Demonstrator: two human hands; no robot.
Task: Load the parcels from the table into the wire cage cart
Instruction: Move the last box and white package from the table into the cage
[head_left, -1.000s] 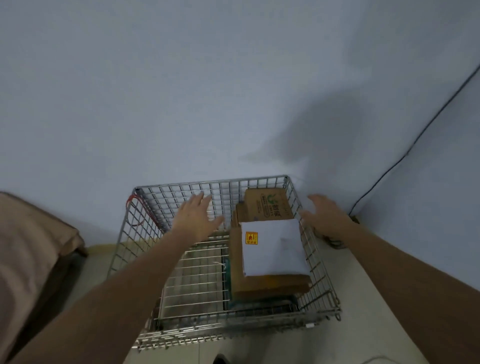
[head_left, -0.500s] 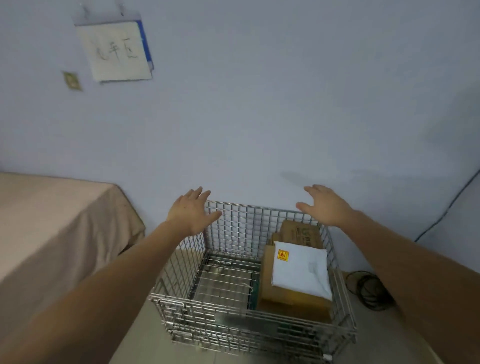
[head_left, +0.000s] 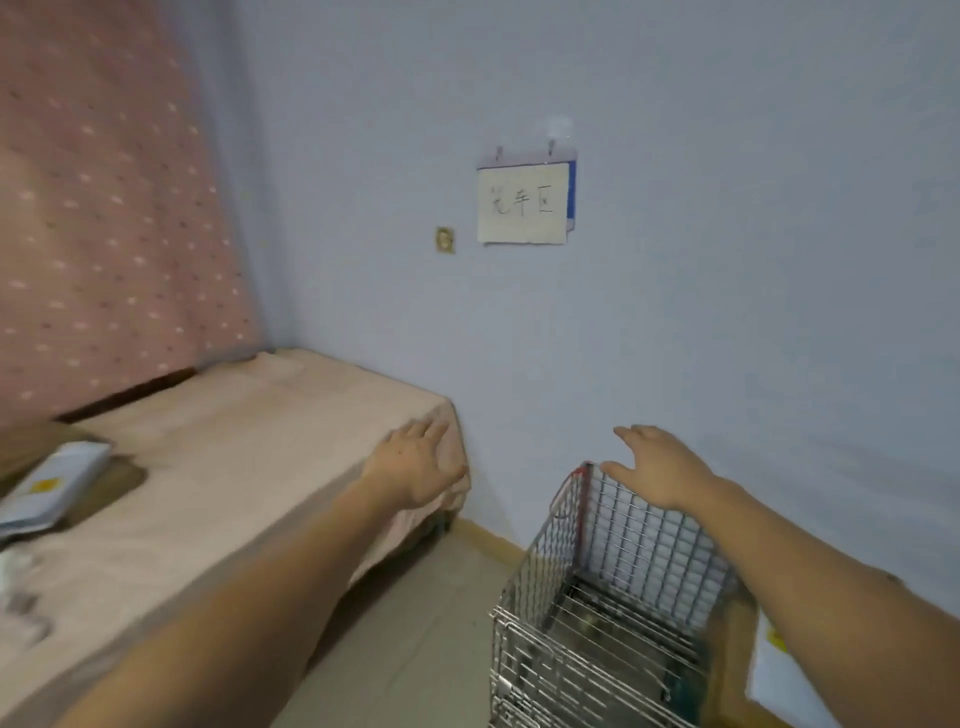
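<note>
The wire cage cart (head_left: 597, 613) stands on the floor at the lower right. A white parcel with a yellow sticker (head_left: 774, 670) lies in it on a brown box, mostly hidden behind my right forearm. My right hand (head_left: 660, 467) is open, fingers spread, above the cart's far rim. My left hand (head_left: 415, 462) is open and empty over the corner of the table (head_left: 234, 467), which wears a beige cloth. A white parcel with a yellow sticker (head_left: 52, 488) lies at the table's far left, blurred.
A pink dotted curtain (head_left: 104, 208) hangs behind the table. A paper sign (head_left: 522, 202) and a small plate (head_left: 445, 240) are on the pale blue wall. Bare tiled floor (head_left: 415, 639) runs between table and cart. More blurred items (head_left: 21, 603) sit at the table's left edge.
My view has swung left and up from the cart to the table. Both empty hands moved with it, the left from over the cart to over the table corner.
</note>
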